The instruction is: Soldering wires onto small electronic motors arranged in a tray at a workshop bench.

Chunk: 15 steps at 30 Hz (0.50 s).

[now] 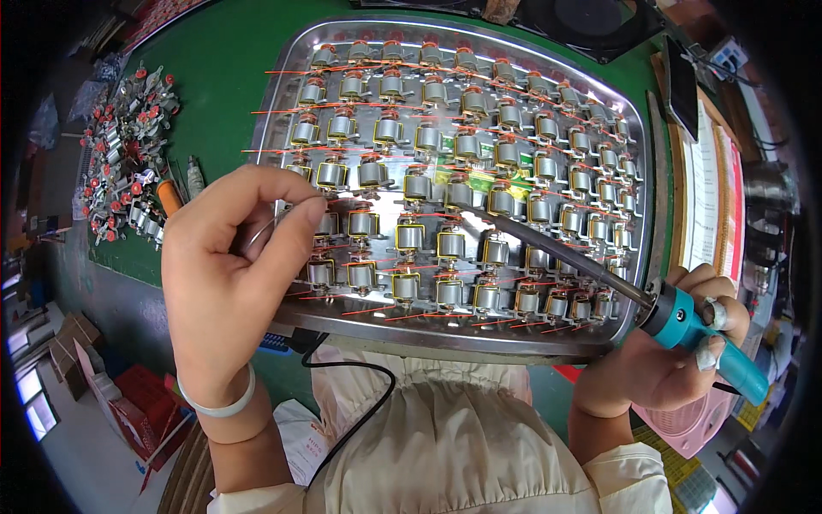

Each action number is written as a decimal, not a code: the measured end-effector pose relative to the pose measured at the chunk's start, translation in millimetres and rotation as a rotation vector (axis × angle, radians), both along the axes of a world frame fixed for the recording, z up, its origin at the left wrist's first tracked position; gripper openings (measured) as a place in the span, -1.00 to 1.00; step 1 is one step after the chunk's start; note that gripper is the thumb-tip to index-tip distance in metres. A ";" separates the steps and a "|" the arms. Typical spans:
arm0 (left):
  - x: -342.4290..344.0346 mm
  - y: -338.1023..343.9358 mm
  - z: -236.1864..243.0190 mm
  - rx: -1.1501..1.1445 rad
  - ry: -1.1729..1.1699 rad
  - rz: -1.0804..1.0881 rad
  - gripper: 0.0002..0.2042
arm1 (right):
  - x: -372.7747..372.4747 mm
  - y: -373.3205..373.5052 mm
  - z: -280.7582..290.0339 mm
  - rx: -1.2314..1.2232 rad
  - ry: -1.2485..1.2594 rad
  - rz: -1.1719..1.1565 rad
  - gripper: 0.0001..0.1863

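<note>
My right hand (676,360) is wrapped round the teal handle of a soldering iron (582,261); pale wraps cover some of its fingertips. The iron's long dark shaft slants left over a metal tray (295,64), its tip among the middle rows. Rows of small silvery motor-like parts (409,236) with yellow edges and thin red-orange wires fill this tray. Over its left side, my left hand (235,257) pinches a thin silvery solder wire (261,233), which curves through the fingers. Its far end runs toward the iron's tip, too fine to follow clearly.
A heap of loose metal parts with red pieces (128,154) lies on the green table (231,68) at left, beside an orange-handled tool (169,197). Printed sheets (700,197) and a dark phone-like slab (681,90) are at right. A black cable (377,368) hangs below the tray.
</note>
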<state>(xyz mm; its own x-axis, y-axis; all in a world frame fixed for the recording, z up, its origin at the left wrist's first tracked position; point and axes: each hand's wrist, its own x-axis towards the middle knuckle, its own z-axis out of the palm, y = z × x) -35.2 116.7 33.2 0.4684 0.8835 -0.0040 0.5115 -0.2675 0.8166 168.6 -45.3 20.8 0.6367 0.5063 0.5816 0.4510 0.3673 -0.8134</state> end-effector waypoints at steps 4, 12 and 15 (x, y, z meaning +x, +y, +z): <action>-2.0 0.4 -1.2 -0.005 -0.008 0.000 -0.95 | -2.5 1.2 1.4 -0.020 -0.045 0.021 -0.73; 10.5 -2.8 -6.2 0.046 -0.010 -0.154 -0.95 | 2.4 1.4 5.3 -0.004 -0.104 0.060 -0.77; 9.1 -2.4 -6.6 0.041 -0.017 -0.165 -0.94 | 3.4 1.4 4.6 -0.012 -0.112 0.096 -0.77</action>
